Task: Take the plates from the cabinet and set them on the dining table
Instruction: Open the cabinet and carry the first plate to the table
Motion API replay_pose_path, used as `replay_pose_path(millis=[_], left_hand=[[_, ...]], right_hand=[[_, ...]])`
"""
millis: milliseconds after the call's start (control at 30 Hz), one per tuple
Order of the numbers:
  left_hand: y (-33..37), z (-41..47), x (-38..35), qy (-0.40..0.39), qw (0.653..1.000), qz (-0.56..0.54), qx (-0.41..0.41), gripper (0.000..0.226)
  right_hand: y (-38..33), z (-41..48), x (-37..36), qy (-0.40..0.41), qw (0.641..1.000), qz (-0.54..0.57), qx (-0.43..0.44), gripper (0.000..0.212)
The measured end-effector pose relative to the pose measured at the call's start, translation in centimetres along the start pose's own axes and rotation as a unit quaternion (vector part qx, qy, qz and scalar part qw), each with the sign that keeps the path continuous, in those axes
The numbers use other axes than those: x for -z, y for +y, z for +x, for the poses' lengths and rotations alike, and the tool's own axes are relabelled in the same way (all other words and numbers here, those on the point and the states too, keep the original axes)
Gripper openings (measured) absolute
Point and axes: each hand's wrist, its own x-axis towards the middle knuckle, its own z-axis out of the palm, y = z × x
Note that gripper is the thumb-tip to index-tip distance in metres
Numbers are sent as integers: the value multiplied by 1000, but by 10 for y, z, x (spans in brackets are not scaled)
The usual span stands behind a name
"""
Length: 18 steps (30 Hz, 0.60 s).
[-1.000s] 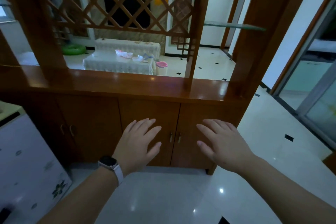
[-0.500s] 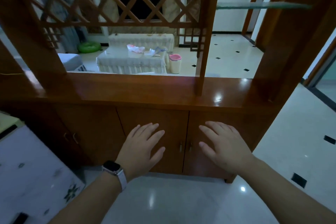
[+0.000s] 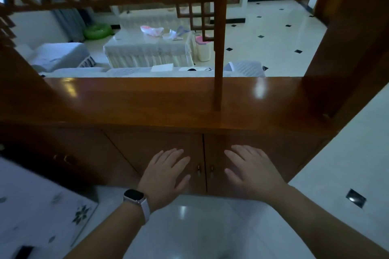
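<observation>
A low wooden cabinet (image 3: 147,145) stands in front of me with its two middle doors closed. Two small metal handles (image 3: 205,171) sit at the seam between those doors. My left hand (image 3: 166,174), with a watch on the wrist, is spread flat in front of the left door, just left of the handles. My right hand (image 3: 252,171) is spread in front of the right door, just right of them. Both hands hold nothing. No plates are visible; the inside of the cabinet is hidden.
A glossy wooden counter top (image 3: 168,101) runs above the doors, with a thin post (image 3: 218,48) and lattice screen above it. A white patterned appliance (image 3: 37,212) stands at my left. Beyond the screen are a cloth-covered table (image 3: 147,48) and tiled floor (image 3: 273,33).
I have come closer to the cabinet and the view has tilted down. Both hands have moved in toward the handles between the middle doors, still spread and holding nothing.
</observation>
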Motion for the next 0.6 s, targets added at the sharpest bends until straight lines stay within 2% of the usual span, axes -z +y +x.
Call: replay_pose_path(millis=[200,367,500,600], left_hand=[[-8,14,-36,-16,999,-33,19,43],[-16,22,-88,-49,989,-131,40,39],[-24,31,-138,-89,945,-281,145,47],[-28,43,-170,-129,872,-398,254,46]], right_hand=[[7,26,-32,-54,998,21,5,60],[6,47,-76,-108,989,93,-40,54],[16,61,-119,-179,943,243,-143,50],[18,74,-139,-195,891,336,-234,37]])
